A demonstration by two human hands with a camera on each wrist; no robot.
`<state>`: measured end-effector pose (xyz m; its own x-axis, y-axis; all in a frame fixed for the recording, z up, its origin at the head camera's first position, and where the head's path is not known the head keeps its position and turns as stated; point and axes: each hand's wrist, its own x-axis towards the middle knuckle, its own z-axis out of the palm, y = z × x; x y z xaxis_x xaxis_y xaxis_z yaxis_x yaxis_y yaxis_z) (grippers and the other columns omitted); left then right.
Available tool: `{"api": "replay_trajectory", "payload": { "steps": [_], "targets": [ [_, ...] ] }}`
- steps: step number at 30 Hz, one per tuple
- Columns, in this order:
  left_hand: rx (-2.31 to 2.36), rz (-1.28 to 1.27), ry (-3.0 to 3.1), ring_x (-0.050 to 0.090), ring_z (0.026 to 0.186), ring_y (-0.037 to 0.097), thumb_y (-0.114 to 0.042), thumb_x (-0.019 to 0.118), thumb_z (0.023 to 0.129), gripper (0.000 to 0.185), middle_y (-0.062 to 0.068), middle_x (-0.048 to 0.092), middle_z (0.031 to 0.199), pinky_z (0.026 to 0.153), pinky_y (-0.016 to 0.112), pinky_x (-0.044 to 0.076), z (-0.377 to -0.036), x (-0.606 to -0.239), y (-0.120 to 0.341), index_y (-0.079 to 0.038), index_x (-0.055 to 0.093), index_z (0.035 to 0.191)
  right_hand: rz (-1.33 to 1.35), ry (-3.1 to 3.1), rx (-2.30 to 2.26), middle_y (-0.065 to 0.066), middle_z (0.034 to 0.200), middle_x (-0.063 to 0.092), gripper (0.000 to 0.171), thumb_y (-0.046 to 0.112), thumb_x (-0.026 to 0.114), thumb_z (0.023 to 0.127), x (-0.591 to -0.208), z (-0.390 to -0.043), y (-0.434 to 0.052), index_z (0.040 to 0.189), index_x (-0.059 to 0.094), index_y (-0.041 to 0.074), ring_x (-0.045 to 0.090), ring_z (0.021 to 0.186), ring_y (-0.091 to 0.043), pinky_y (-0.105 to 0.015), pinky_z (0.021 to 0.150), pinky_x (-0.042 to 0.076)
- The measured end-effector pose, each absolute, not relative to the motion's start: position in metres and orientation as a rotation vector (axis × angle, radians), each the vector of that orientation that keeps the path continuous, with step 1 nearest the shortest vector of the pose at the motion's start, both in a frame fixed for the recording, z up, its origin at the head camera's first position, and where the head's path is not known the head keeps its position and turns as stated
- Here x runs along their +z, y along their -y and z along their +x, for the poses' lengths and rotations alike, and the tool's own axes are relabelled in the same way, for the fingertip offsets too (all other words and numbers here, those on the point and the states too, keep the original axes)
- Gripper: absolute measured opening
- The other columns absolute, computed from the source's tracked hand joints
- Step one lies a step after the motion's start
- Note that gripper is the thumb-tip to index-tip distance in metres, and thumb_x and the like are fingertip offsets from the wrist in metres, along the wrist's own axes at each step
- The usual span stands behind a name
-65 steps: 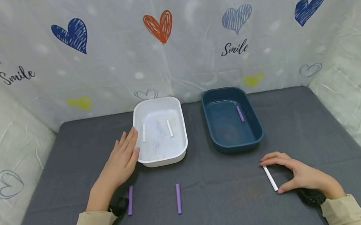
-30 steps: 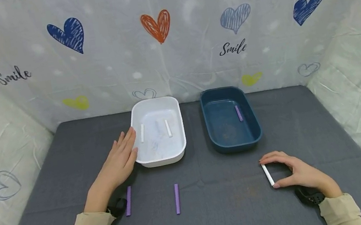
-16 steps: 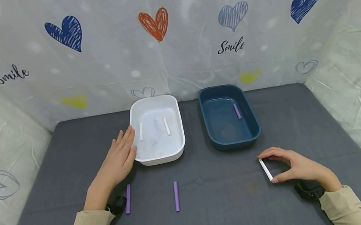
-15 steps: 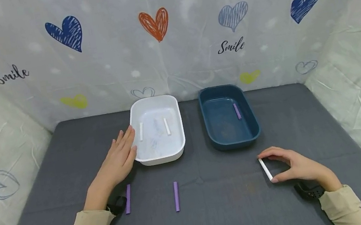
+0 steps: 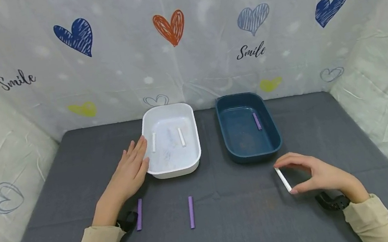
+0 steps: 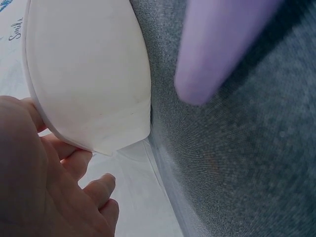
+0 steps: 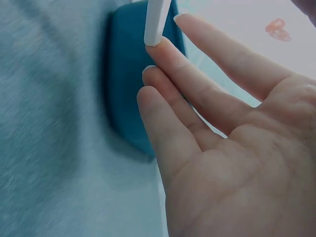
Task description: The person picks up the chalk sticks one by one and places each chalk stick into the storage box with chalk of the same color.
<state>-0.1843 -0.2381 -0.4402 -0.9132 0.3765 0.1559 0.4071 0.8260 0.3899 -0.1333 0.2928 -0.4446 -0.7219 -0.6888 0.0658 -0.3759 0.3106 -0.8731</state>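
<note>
My right hand (image 5: 318, 171) pinches a white chalk stick (image 5: 283, 179) end to end, thumb at the near end and fingertips at the far end. The chalk is over the cloth in front of the blue tray, with a shadow beside it. In the right wrist view, one end of the white chalk (image 7: 157, 22) meets a fingertip. My left hand (image 5: 126, 174) lies against the left rim of the white tray (image 5: 176, 173), fingers mostly straight. Two white chalk sticks (image 5: 182, 137) lie inside that tray. Near the left wrist is a purple chalk stick (image 5: 139, 215), large in the left wrist view.
The dark blue tray (image 5: 257, 156) stands right of the white one and holds a purple chalk stick (image 5: 256, 121). Another purple chalk stick (image 5: 191, 212) lies on the grey cloth (image 5: 234, 233) at the centre. A printed curtain (image 5: 208, 63) hangs behind the trays.
The right hand has closed its thumb onto the white chalk's near end and brought it slightly up and left, towards the blue tray. The left hand stays at the white tray's rim.
</note>
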Motion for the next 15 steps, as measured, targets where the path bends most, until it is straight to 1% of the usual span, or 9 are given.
{"api": "replay_trajectory", "payload": {
  "steps": [4,9,11,15],
  "targets": [
    [-0.643,-0.625,2.928,0.007,0.150,0.039,-0.030,0.032,0.109,0.057,0.010,0.013,0.165,0.116,0.063,0.011,-0.184,-0.440,0.238,-0.003,0.019,0.158,-1.029,-2.249,-1.391,-0.018,0.140,0.050,0.063,0.009,0.080,0.084,-0.438,-0.137,-0.285,0.139,0.052,0.001,0.048,0.129,-0.020,-0.031,0.107,0.043],
    [-0.641,-0.625,2.943,0.006,0.150,0.038,-0.030,0.031,0.110,0.057,0.010,0.012,0.165,0.117,0.062,0.010,-0.183,-0.439,0.237,-0.002,0.018,0.158,-1.072,-2.253,-1.401,-0.012,0.140,0.050,0.063,0.008,0.080,0.084,-0.428,-0.142,-0.275,0.140,0.052,0.002,0.047,0.129,-0.020,-0.030,0.107,0.042],
    [-0.644,-0.626,2.951,0.005,0.150,0.038,-0.030,0.031,0.110,0.057,0.011,0.011,0.166,0.117,0.061,0.009,-0.183,-0.439,0.237,-0.002,0.017,0.158,-1.090,-2.259,-1.401,-0.009,0.141,0.050,0.062,0.008,0.080,0.084,-0.425,-0.145,-0.270,0.140,0.053,0.004,0.046,0.130,-0.020,-0.029,0.107,0.042],
    [-0.640,-0.628,2.956,0.005,0.150,0.039,-0.030,0.031,0.110,0.057,0.010,0.010,0.166,0.117,0.061,0.008,-0.183,-0.438,0.238,-0.003,0.016,0.158,-1.112,-2.254,-1.416,-0.009,0.141,0.049,0.063,0.008,0.081,0.083,-0.421,-0.151,-0.261,0.140,0.053,0.005,0.046,0.132,-0.019,-0.026,0.108,0.039]
  ]
}}
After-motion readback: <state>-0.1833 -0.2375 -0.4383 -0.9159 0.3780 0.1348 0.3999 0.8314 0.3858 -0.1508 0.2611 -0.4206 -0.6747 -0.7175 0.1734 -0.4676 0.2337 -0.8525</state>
